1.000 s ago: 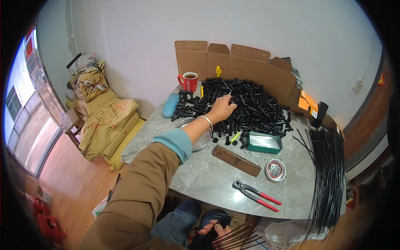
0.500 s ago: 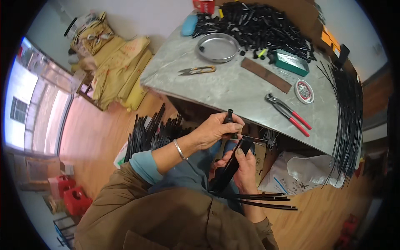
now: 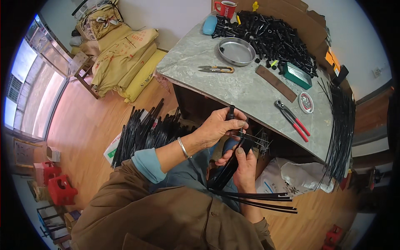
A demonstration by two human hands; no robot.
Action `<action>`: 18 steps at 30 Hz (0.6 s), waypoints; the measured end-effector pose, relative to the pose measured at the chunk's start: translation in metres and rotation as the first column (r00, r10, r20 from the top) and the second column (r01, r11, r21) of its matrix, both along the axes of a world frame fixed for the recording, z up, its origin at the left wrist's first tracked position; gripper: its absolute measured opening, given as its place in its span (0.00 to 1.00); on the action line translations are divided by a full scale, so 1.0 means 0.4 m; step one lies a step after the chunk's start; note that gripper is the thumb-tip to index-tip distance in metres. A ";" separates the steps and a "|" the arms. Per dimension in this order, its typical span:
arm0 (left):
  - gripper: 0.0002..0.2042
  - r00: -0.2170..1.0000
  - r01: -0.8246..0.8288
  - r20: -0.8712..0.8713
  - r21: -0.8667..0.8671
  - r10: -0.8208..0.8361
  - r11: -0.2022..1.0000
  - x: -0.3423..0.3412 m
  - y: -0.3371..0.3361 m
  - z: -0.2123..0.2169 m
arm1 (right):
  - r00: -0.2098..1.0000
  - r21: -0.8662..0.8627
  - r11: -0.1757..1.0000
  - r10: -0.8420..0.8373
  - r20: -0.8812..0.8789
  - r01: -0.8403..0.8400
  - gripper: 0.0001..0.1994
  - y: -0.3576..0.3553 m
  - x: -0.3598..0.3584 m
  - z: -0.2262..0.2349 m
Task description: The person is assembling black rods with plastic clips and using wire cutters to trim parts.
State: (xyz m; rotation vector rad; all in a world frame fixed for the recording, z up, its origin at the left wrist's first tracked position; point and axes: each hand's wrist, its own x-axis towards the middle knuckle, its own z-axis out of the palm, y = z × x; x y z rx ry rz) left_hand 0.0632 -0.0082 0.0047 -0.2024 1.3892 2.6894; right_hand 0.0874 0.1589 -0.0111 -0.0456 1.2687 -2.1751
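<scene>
The left hand (image 3: 216, 127), which a second ago was stretched out over the heap of small black parts (image 3: 273, 35) at the table's far end, is now back in the lap, and the head has tipped down with it, so the table has slid toward twelve o'clock in the view. That suggests a part has been fetched and the fitting work is under way: the left fingers are closed around a short black tube-shaped piece (image 3: 230, 112), which stands upright out of the top of the fist, just below the near edge of the grey stone table (image 3: 200, 58). At six o'clock from it the right hand (image 3: 243, 166) is clamped, thumb up, on a bundle of thin black rods (image 3: 250, 198), whose free ends fan out toward four o'clock across the thigh, while thin wire-like tips show between the two hands. The piece looks matte black, cylindrical and rigid; whether a rod is already seated in it I cannot tell. On the table, a round metal tray (image 3: 236, 51) sits beside the heap, small snips (image 3: 216, 69) at nine o'clock from it, red-handled pliers (image 3: 292, 120) toward four o'clock, and more long rods (image 3: 339, 125) hang off the right end.
</scene>
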 end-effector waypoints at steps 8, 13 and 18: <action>0.07 1.000 -0.001 0.000 0.109 0.001 0.994 -0.014 0.005 0.013 | 1.000 -0.003 1.000 -0.016 0.017 0.016 0.10 -0.001 -0.010 -0.002; 0.08 1.000 0.006 0.011 0.117 -0.007 0.993 -0.024 0.010 -0.012 | 1.000 -0.007 1.000 -0.020 0.012 0.020 0.11 -0.002 -0.015 -0.005; 0.07 0.997 -0.020 0.073 0.049 0.017 0.999 -0.025 0.013 0.011 | 0.999 0.004 1.000 -0.030 0.023 0.030 0.11 -0.001 -0.018 -0.009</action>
